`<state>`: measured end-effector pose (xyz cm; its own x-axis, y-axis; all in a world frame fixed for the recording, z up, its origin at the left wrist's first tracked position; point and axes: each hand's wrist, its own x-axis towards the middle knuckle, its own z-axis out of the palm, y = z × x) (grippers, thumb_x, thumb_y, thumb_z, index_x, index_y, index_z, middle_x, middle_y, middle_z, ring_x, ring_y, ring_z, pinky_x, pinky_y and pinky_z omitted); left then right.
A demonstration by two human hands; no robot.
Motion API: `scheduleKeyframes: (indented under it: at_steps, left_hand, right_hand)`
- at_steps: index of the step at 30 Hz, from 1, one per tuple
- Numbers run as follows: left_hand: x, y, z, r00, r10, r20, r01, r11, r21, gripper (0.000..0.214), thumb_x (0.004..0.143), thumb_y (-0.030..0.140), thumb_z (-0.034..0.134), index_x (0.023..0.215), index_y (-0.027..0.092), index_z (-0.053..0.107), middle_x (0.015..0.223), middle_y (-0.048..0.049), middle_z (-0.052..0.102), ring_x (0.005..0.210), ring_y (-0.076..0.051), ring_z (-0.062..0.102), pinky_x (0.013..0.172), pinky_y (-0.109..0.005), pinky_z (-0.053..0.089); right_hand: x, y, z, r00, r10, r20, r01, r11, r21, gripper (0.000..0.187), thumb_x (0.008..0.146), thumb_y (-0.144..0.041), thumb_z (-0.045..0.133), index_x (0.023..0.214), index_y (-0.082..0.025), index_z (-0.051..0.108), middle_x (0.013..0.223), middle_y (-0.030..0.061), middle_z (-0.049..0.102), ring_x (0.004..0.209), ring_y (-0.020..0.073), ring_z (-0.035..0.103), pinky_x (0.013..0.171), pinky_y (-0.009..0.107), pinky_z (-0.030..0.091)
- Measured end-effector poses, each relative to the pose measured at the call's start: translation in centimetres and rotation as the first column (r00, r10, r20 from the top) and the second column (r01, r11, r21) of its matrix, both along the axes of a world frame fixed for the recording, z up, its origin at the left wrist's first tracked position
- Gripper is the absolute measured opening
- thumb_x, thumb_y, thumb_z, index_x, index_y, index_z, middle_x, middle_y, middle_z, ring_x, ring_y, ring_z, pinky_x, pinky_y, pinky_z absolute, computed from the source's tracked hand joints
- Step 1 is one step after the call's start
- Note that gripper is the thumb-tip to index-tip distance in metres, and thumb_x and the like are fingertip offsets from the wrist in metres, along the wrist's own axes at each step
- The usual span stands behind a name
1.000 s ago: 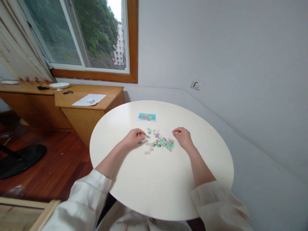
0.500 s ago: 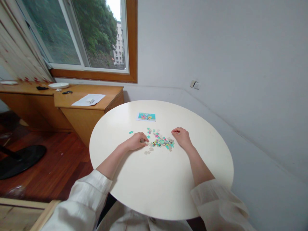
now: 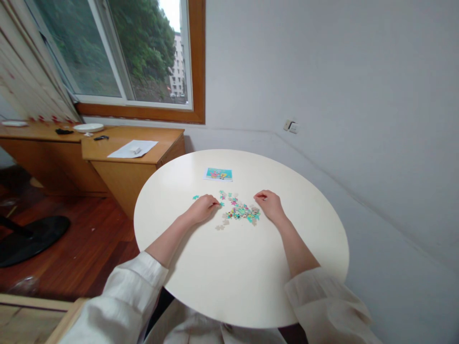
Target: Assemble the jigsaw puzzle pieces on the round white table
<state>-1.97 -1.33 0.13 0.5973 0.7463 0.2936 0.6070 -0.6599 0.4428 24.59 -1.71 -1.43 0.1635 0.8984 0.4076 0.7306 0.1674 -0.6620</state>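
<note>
A heap of small jigsaw pieces (image 3: 241,211), teal, pink and beige, lies in the middle of a round cream table (image 3: 236,267). My left hand (image 3: 201,208) rests at the heap's left edge, fingers curled, its tips pinched at a piece there. My right hand (image 3: 269,204) rests at the heap's right edge with fingers curled in; what they hold, if anything, is too small to make out. One teal piece (image 3: 195,197) lies alone left of my left hand. A beige piece (image 3: 219,227) sits nearer me. A small picture card (image 3: 218,174) lies beyond the heap.
A wooden cabinet (image 3: 132,165) with a sheet of paper (image 3: 132,148) stands left of the table, under a window. A white plate (image 3: 88,127) sits on the desk behind it. A grey wall runs along the right. A black round base (image 3: 30,239) rests on the wooden floor.
A single teal piece now lies on the table left of my left hand, which has come back to the heap's edge. My right hand has barely moved.
</note>
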Motion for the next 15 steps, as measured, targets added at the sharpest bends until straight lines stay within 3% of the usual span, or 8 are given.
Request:
scheduleKeyframes:
  at_steps: [6,15]
  left_hand:
    - [0.03,0.19,-0.27,0.995,0.087,0.054,-0.087,0.996,-0.002,0.025,0.079,0.019,0.043,0.082,0.013,0.068,0.079,-0.0086,0.066,0.067,-0.015,0.055,0.066,-0.024,0.04]
    - [-0.17,0.77,-0.86,0.906,0.296,0.303,-0.223,0.941,-0.253,0.022,0.07,0.024,0.046,0.069,0.011,0.065,0.057,-0.0023,0.059,0.051,-0.011,0.047,0.052,-0.023,0.035]
  right_hand:
    - [-0.24,-0.25,0.17,1.0,0.03,0.001,-0.03,0.999,0.015,0.014,0.066,-0.028,0.053,0.063,-0.017,0.062,0.067,0.0024,0.06,0.062,0.013,0.053,0.063,0.026,0.041]
    - [-0.45,-0.29,0.21,0.999,0.037,0.005,-0.037,0.999,-0.005,0.013,0.065,-0.027,0.053,0.063,-0.016,0.061,0.067,0.0026,0.059,0.062,0.0133,0.053,0.063,0.026,0.041]
